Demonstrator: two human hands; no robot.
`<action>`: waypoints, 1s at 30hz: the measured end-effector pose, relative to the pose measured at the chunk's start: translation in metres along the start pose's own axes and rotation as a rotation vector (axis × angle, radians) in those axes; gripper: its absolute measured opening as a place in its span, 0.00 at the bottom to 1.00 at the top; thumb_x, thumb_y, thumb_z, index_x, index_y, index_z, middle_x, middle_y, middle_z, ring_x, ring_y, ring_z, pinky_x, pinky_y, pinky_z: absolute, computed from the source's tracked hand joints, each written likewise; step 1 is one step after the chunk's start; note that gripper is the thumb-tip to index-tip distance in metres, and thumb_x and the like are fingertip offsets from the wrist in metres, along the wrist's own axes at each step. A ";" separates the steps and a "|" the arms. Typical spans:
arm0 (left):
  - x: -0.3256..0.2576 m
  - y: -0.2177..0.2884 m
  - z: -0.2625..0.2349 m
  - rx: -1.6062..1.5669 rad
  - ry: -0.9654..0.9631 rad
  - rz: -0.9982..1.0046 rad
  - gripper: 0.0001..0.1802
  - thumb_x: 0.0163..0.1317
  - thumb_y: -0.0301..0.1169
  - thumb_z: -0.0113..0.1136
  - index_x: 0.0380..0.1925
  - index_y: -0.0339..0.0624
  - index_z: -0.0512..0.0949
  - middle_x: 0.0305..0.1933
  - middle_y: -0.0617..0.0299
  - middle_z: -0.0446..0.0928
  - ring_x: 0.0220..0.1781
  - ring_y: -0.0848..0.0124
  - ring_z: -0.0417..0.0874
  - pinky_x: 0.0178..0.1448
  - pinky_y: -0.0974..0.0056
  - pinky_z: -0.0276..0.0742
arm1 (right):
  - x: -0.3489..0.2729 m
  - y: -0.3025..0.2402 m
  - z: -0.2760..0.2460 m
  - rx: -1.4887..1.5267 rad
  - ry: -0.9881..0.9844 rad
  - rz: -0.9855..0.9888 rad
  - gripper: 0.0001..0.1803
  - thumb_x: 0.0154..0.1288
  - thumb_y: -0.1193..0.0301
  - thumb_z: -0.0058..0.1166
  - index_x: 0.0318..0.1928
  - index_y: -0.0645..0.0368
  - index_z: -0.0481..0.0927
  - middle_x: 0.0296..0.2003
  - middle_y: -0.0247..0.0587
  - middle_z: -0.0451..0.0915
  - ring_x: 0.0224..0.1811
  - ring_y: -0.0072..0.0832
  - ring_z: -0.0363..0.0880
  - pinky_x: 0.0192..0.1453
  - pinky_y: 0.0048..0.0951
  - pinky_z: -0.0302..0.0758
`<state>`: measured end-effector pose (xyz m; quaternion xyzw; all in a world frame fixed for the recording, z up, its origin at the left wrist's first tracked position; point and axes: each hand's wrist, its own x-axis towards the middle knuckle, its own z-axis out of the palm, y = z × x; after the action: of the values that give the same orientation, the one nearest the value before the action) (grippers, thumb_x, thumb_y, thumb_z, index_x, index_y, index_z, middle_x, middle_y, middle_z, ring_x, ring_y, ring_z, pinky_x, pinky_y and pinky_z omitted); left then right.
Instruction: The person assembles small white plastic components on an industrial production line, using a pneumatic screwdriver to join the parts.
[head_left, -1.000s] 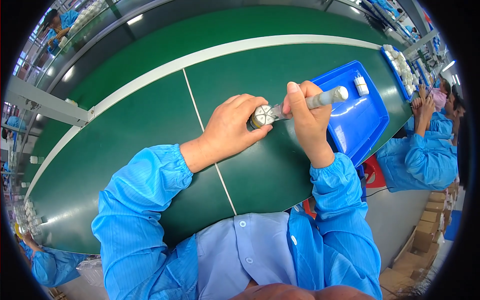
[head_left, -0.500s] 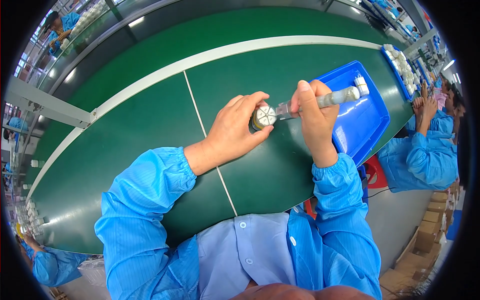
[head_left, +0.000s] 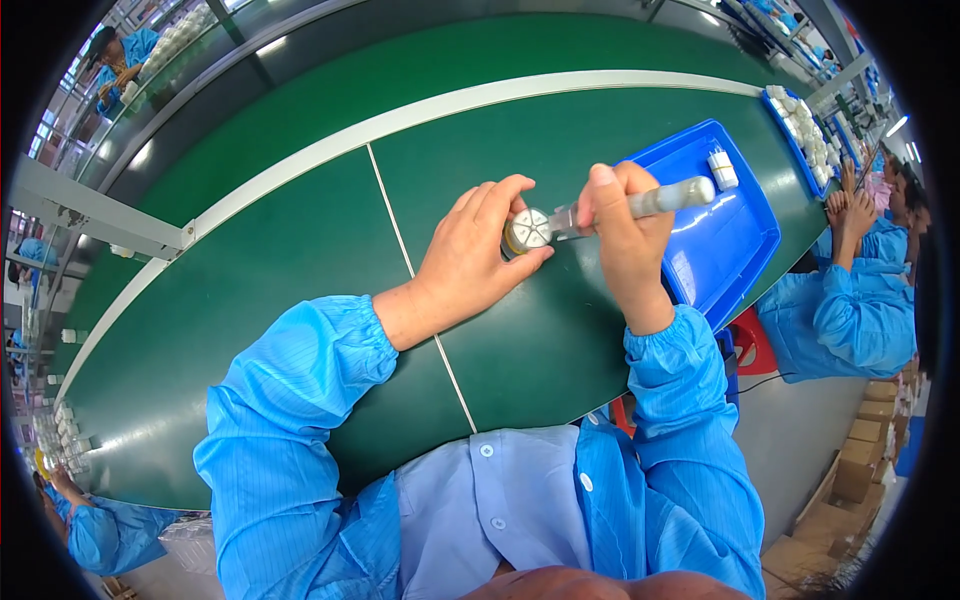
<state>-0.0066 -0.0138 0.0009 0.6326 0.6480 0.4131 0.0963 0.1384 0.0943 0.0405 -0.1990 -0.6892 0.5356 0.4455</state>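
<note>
My left hand (head_left: 462,252) curls its thumb and fingers around a small round part (head_left: 531,228). The part's white top is split into wedge-shaped segments, and a yellowish band shows at its side. In my right fist is a flat-bladed hand tool (head_left: 668,198) with a thick, pale grey handle. Its metal end reaches left to the right rim of the round part; I cannot tell whether it touches. My right hand (head_left: 630,235) is to the right of the part, thumb up along the tool.
A blue tray (head_left: 712,262) on the green table (head_left: 300,245) holds one white cylindrical part (head_left: 722,170). Another blue tray (head_left: 796,140), full of white parts, stands farther right. A white rail (head_left: 440,100) crosses behind. Co-workers in blue sit at right and left.
My right hand and the tool have shifted slightly left. My left hand, still around the round part, has turned a little, and its thumb reaches slightly farther right.
</note>
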 end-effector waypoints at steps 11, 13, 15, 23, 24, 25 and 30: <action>-0.002 0.003 -0.003 -0.283 -0.013 0.013 0.39 0.51 0.25 0.70 0.63 0.40 0.63 0.53 0.52 0.80 0.50 0.60 0.82 0.55 0.60 0.79 | 0.001 0.005 0.002 -0.021 -0.034 0.020 0.19 0.73 0.72 0.54 0.22 0.56 0.68 0.18 0.29 0.73 0.21 0.14 0.69 0.24 0.20 0.65; -0.001 0.004 -0.005 -0.148 -0.019 0.008 0.39 0.51 0.25 0.70 0.64 0.40 0.63 0.53 0.52 0.80 0.50 0.60 0.83 0.55 0.60 0.79 | 0.001 0.006 0.003 -0.004 -0.038 0.026 0.19 0.73 0.72 0.55 0.21 0.56 0.68 0.18 0.29 0.73 0.20 0.14 0.69 0.23 0.20 0.65; -0.001 0.004 -0.004 -0.011 -0.026 0.006 0.39 0.51 0.25 0.70 0.64 0.41 0.63 0.53 0.53 0.80 0.50 0.59 0.83 0.56 0.60 0.79 | -0.001 0.005 0.004 0.008 -0.017 0.012 0.19 0.73 0.72 0.55 0.21 0.56 0.68 0.18 0.29 0.73 0.21 0.13 0.69 0.23 0.20 0.65; -0.005 0.000 -0.001 -0.283 -0.054 0.001 0.40 0.52 0.22 0.68 0.65 0.41 0.61 0.55 0.50 0.80 0.54 0.57 0.83 0.59 0.59 0.79 | 0.002 0.004 0.001 0.092 -0.014 0.010 0.19 0.73 0.71 0.55 0.22 0.56 0.69 0.18 0.29 0.73 0.21 0.13 0.69 0.23 0.20 0.64; -0.004 0.000 -0.001 -0.284 -0.055 0.002 0.40 0.52 0.22 0.68 0.65 0.41 0.61 0.55 0.50 0.80 0.54 0.57 0.83 0.59 0.59 0.79 | 0.002 0.006 0.002 0.054 -0.033 0.013 0.19 0.73 0.71 0.55 0.22 0.56 0.68 0.18 0.29 0.73 0.21 0.13 0.69 0.23 0.20 0.64; -0.004 0.000 -0.002 -0.286 -0.066 0.003 0.40 0.52 0.22 0.67 0.65 0.40 0.60 0.55 0.50 0.80 0.55 0.56 0.83 0.60 0.58 0.78 | 0.002 0.006 0.002 0.016 -0.052 0.016 0.19 0.73 0.70 0.55 0.21 0.55 0.68 0.18 0.29 0.73 0.21 0.13 0.69 0.23 0.20 0.64; -0.003 0.003 -0.004 -0.277 -0.079 0.007 0.40 0.52 0.22 0.67 0.65 0.40 0.60 0.56 0.49 0.79 0.56 0.56 0.82 0.61 0.58 0.78 | 0.002 0.007 0.002 0.011 -0.049 0.045 0.19 0.73 0.70 0.55 0.21 0.55 0.68 0.18 0.29 0.73 0.21 0.13 0.68 0.24 0.20 0.64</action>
<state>-0.0069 -0.0183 0.0045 0.6314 0.5782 0.4737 0.2065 0.1347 0.0968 0.0350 -0.1988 -0.6925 0.5538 0.4173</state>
